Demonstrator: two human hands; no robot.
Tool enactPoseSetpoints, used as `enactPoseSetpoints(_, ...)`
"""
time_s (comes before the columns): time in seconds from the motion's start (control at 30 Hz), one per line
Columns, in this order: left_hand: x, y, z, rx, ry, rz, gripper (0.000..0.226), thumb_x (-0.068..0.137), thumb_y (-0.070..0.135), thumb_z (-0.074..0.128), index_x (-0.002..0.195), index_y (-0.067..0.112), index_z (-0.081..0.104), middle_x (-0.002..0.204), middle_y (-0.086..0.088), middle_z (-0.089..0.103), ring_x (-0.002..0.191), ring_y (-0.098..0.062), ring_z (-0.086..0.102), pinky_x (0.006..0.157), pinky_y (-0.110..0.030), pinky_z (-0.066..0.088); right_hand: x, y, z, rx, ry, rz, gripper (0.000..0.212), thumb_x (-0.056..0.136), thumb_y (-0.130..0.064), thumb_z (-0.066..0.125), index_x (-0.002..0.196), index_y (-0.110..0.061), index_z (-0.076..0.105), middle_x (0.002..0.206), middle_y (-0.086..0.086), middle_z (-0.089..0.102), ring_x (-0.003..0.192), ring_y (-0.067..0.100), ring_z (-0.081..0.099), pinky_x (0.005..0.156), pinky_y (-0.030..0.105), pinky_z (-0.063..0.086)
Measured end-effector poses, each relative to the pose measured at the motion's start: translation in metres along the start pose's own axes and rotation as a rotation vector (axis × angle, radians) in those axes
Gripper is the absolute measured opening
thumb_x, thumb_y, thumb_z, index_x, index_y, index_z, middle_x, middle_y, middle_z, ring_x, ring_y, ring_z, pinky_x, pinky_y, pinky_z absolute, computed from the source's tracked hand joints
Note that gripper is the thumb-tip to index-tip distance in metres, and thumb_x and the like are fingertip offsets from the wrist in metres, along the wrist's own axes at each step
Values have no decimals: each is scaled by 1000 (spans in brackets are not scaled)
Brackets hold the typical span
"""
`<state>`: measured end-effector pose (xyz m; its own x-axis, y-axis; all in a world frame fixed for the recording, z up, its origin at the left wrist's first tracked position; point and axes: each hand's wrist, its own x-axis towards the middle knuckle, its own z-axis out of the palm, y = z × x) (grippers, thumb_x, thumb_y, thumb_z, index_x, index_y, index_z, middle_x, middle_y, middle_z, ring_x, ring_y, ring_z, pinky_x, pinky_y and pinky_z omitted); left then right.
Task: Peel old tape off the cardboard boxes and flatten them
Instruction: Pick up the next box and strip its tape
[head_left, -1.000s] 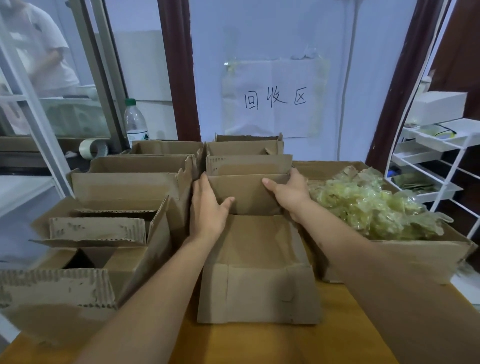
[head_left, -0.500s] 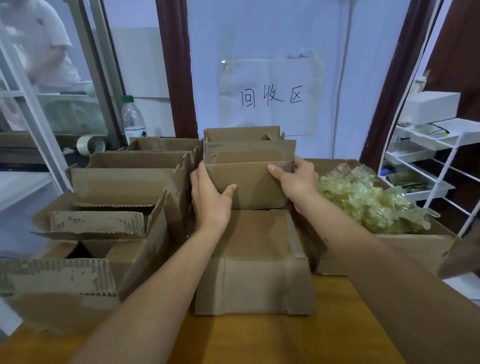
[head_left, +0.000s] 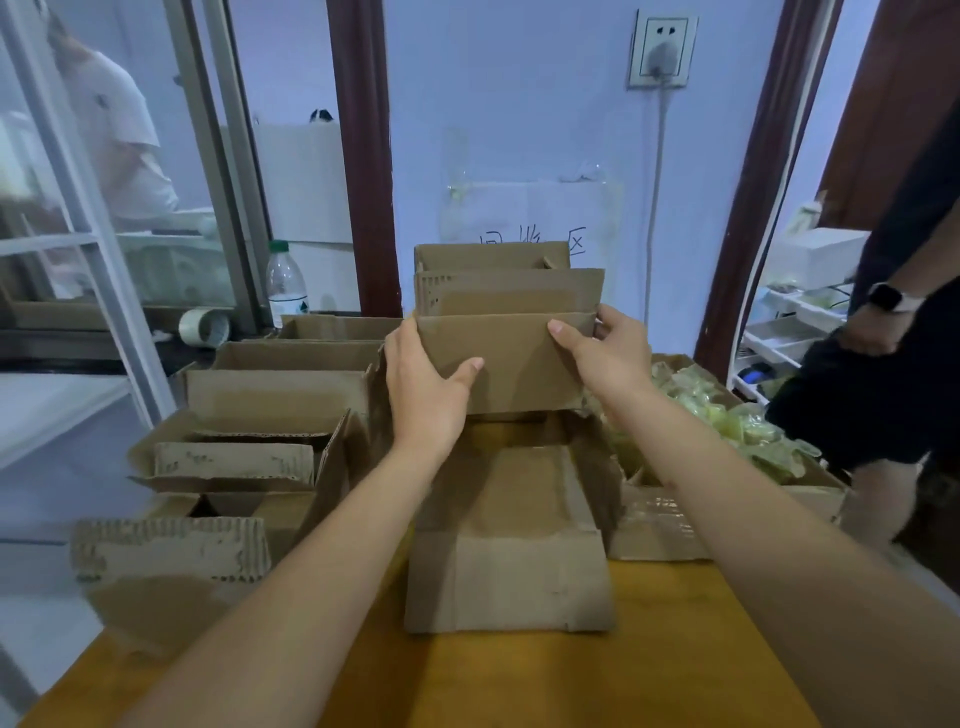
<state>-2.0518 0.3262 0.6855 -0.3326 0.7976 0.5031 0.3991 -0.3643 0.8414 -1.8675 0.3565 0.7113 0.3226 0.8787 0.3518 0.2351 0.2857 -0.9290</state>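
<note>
An open cardboard box (head_left: 506, 332) with its flaps standing up is held in the air above the table's middle. My left hand (head_left: 423, 387) grips its left side, thumb across the front wall. My right hand (head_left: 605, 351) grips its right side, thumb on the front and fingers round the corner. Below it a flattened cardboard box (head_left: 511, 540) lies on the wooden table (head_left: 571, 675).
Several open cardboard boxes (head_left: 249, 467) stand at the left. A box (head_left: 665, 525) at the right holds crumpled peeled tape (head_left: 727, 421). A tape roll (head_left: 203, 327) and water bottle (head_left: 285, 286) sit on the back ledge. A person (head_left: 893, 338) stands at the right.
Both hands have lifted the box up off the table, clear of the flattened box. My view has tilted upward. A person has come into view at the right.
</note>
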Motion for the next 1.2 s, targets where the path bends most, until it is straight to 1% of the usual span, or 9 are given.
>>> enactPoseSetpoints(0.27, -30, 32, -45, -104, -42, 117, 70, 88, 34, 82, 149, 33, 48, 135, 21, 44, 119, -1, 51, 108, -33, 50, -39, -29, -34, 124, 83, -30, 24, 85, -50, 81, 89, -26, 77, 91, -12, 78, 91, 9, 73, 85, 33, 60)
enactPoseSetpoints(0.47, -69, 4, -64, -209, -112, 46, 76, 90, 41, 80, 155, 48, 40, 151, 16, 43, 140, -8, 44, 117, -47, 43, -82, -22, -39, 111, 14, 95, 28, 87, -49, 80, 91, -21, 78, 90, -5, 79, 91, 15, 75, 79, 32, 61)
enactPoseSetpoints(0.6, -92, -13, -71, -345, -198, -105, 74, 93, 33, 77, 153, 55, 39, 151, 17, 49, 136, -11, 51, 109, -43, 52, -103, -6, -45, 47, -55, 128, 33, 88, -50, 78, 109, -24, 77, 102, -10, 79, 97, 14, 75, 89, 40, 61)
enactPoseSetpoints(0.7, -103, -14, -78, -471, -195, -274, 70, 95, 30, 74, 154, 49, 41, 134, 20, 60, 123, -10, 60, 90, -32, 58, -118, -1, -55, 72, -165, 50, 48, 94, -35, 75, 138, -19, 62, 125, -7, 71, 112, 8, 69, 94, 29, 58)
enactPoseSetpoints(0.83, -103, -20, -84, -542, -209, -479, 56, 96, 41, 71, 149, 43, 51, 131, 16, 67, 125, -13, 59, 107, -42, 46, -138, 17, -72, 90, -343, -64, 77, 80, -45, 81, 149, -30, 50, 143, -12, 61, 131, 4, 58, 107, 29, 49)
enactPoseSetpoints(0.93, -103, -28, -84, -533, -244, -534, 55, 95, 53, 69, 146, 41, 56, 133, 16, 66, 132, -15, 54, 115, -45, 38, -145, 30, -76, 34, -345, -96, 94, 68, -55, 91, 149, -39, 46, 150, -18, 52, 138, -4, 47, 112, 25, 40)
enactPoseSetpoints(1.0, -106, -33, -84, -487, -276, -517, 67, 83, 71, 68, 144, 46, 57, 141, 18, 62, 139, -18, 50, 121, -52, 32, -148, 36, -74, 26, -297, -113, 94, 67, -39, 97, 147, -36, 48, 145, -19, 55, 136, -3, 50, 109, 21, 44)
enactPoseSetpoints(1.1, -110, -39, -83, -446, -323, -479, 70, 77, 80, 63, 140, 50, 60, 139, 19, 65, 136, -17, 54, 119, -52, 36, -149, 42, -70, 9, -213, -118, 83, 70, -25, 94, 143, -29, 54, 133, -20, 60, 118, -15, 56, 89, 5, 48)
enactPoseSetpoints(1.2, -114, -39, -84, -463, -309, -482, 42, 101, 65, 47, 130, 46, 69, 125, 12, 74, 122, -18, 64, 109, -44, 47, -147, 48, -71, 49, -165, -97, 80, 67, -40, 91, 140, -30, 58, 130, -13, 66, 116, -4, 62, 95, 21, 55)
